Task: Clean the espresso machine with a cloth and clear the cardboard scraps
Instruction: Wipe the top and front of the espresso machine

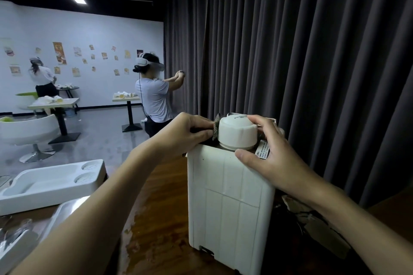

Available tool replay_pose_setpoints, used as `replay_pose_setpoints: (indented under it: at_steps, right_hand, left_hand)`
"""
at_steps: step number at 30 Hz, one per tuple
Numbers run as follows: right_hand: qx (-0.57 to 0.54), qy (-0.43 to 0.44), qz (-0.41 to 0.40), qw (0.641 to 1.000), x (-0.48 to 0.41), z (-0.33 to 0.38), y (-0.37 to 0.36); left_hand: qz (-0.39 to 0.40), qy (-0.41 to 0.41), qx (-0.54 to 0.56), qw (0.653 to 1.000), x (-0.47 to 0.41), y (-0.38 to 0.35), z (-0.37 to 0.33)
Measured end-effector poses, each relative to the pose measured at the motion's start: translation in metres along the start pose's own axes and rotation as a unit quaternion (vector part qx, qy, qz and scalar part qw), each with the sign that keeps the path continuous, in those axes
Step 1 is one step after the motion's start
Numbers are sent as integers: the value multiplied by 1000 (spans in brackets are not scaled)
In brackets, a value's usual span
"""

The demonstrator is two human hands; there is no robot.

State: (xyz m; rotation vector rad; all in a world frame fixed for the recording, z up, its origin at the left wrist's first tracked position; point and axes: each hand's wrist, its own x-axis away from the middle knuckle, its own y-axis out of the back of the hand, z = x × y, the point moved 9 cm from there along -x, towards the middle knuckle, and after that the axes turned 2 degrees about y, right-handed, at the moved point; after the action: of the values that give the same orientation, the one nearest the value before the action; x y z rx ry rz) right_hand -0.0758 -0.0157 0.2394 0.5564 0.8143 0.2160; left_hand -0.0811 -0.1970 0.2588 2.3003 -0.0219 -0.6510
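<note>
The white espresso machine (228,196) stands on the wooden table (156,219), its ribbed back panel toward me. A round white cap (237,131) sits on its top. My left hand (187,134) pinches a small dark patterned cloth (216,127) against the cap's left side. My right hand (268,156) rests on the machine's top right corner, thumb on the near edge and fingers curved around the far side of the cap. Brown cardboard scraps (317,227) lie on the table to the right of the machine, partly hidden by my right forearm.
White foam packing trays (51,183) lie at the table's left end, with clear plastic wrap (13,232) near the corner. A dark curtain (290,51) hangs close behind the machine. Two people wearing headsets stand among small tables (53,104) and white chairs (29,134) in the room beyond.
</note>
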Motion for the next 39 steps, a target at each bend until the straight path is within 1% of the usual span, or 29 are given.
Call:
replay_pose_setpoints:
  at_steps: [3, 7, 9, 15, 18, 20, 24, 26, 29, 33, 36, 39]
  right_hand:
    - [-19, -18, 12, 1000, 1, -2, 0]
    - [-56, -28, 2, 998, -4, -5, 0]
    - [-57, -36, -5, 998, -7, -5, 0]
    - [-50, -54, -11, 997, -10, -7, 2]
    - [-44, -52, -9, 998, -9, -5, 1]
    - [-76, -56, 0, 996, -7, -6, 1]
    - [-180, -64, 69, 979, 0, -14, 3]
    - [-187, -66, 102, 975, 4, -17, 2]
    - [-204, -75, 112, 970, 5, -21, -1]
    - [-222, -65, 103, 967, 4, -22, 0]
    - [-234, -61, 104, 965, 4, -22, 2]
    - [-244, -53, 111, 962, 5, -20, 3]
  left_hand:
    - [-6, -3, -4, 1000, -9, -6, -5]
    - [-29, 8, -10, 1000, 3, 0, 1]
    - [-45, 14, -12, 999, 17, 7, 5]
    - [-56, 6, 16, 998, 42, 7, -7]
    - [-100, 2, -39, 994, 42, 6, -12]
    - [-142, -7, -73, 987, 49, 5, -14]
    - [-232, -27, -75, 969, 73, 0, -14]
    - [-274, -31, -96, 956, 81, -6, -17]
    - [-323, -47, -135, 936, 90, -19, -29]
    - [-352, -74, -158, 919, 99, -46, -56]
    - [-337, -107, -155, 922, 102, -71, -80]
    - [-338, -103, -162, 922, 101, -71, -81]
